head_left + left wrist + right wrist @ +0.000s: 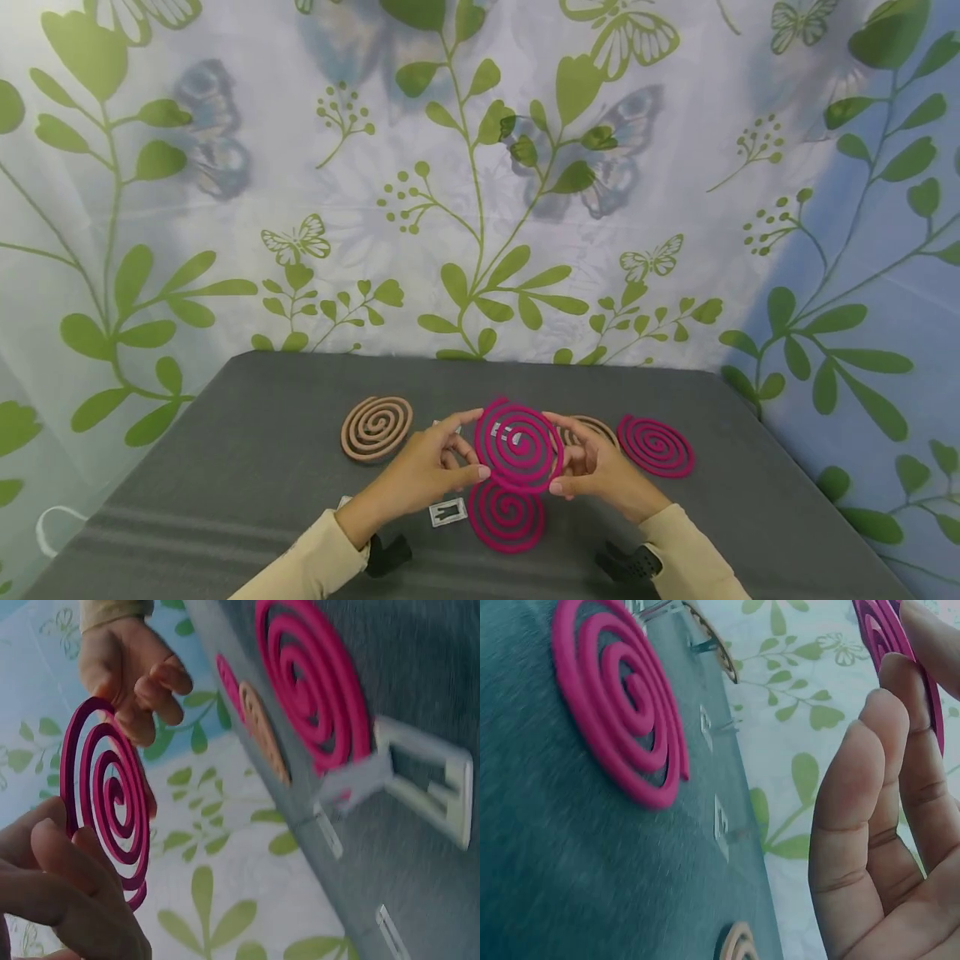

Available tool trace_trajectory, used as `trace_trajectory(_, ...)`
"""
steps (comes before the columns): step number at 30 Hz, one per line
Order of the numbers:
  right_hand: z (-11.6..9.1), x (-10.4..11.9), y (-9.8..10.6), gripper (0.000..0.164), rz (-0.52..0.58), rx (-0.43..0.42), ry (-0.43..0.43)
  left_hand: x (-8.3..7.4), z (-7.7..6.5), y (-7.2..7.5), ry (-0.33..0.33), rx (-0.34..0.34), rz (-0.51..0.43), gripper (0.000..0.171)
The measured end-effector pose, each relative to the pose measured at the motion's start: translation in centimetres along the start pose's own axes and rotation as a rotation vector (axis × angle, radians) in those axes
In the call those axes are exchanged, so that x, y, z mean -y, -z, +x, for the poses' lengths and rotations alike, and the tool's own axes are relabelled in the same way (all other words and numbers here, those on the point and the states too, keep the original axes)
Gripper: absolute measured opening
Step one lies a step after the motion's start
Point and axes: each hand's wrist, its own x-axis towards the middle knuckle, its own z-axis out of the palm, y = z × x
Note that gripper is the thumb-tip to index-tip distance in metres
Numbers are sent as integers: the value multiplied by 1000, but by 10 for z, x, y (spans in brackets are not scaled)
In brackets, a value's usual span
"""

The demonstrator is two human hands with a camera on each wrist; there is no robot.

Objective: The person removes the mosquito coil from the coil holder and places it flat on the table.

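Raised above the table, a pink mosquito coil [517,442] is held upright by both hands. My left hand [427,458] pinches its left edge between thumb and fingers. At the opposite edge, my right hand [603,467] holds it the same way. In the right wrist view, the right hand's other fingers [847,825] extend beside the coil. A second pink coil [507,525] lies flat below, partly covered by the held one in the head view. Near it is a small metal stand [459,802] with a cut-out.
A brown coil [377,427] lies to the left on the grey table [247,467]. Another brown coil [596,427], partly hidden by the right hand, and a pink coil [656,447] lie to the right. A leaf-patterned curtain [480,167] hangs behind the table.
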Motion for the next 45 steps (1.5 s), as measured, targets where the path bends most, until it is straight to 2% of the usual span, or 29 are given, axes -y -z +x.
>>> trace_trajectory(5, -13, -4, 6, 96, 3, 10, 3, 2, 0, -14, 14, 18, -39, 75)
trace_trajectory(13, -31, -11, 14, 96, 46, 28, -18, 8, 2, -36, 38, 42, -37, 77)
trace_trajectory(23, -51, -15, 33, 94, -2, 37, -77, 12, 7, -61, 135, 124, -197, 82)
trace_trajectory(29, -64, -17, 40, 90, -5, 43, -88, 9, 11, -74, 180, 154, -234, 85)
trace_trajectory(33, -71, -20, 47, 88, 10, 41, -96, 13, 16, -80, 194, 201, -276, 89)
trace_trajectory(36, -76, -21, 52, 88, 9, 36, -133, 25, 23, -84, 183, 264, -242, 91)
trace_trajectory(39, -81, -22, 57, 89, -3, 40, -155, 26, 26, -89, 188, 288, -237, 91)
trace_trajectory(43, -85, -23, 62, 89, -25, 43, -152, 14, 26, -97, 258, 252, -316, 86)
trace_trajectory(45, -87, -24, 63, 90, -33, 42, -154, 12, 27, -101, 296, 236, -340, 85)
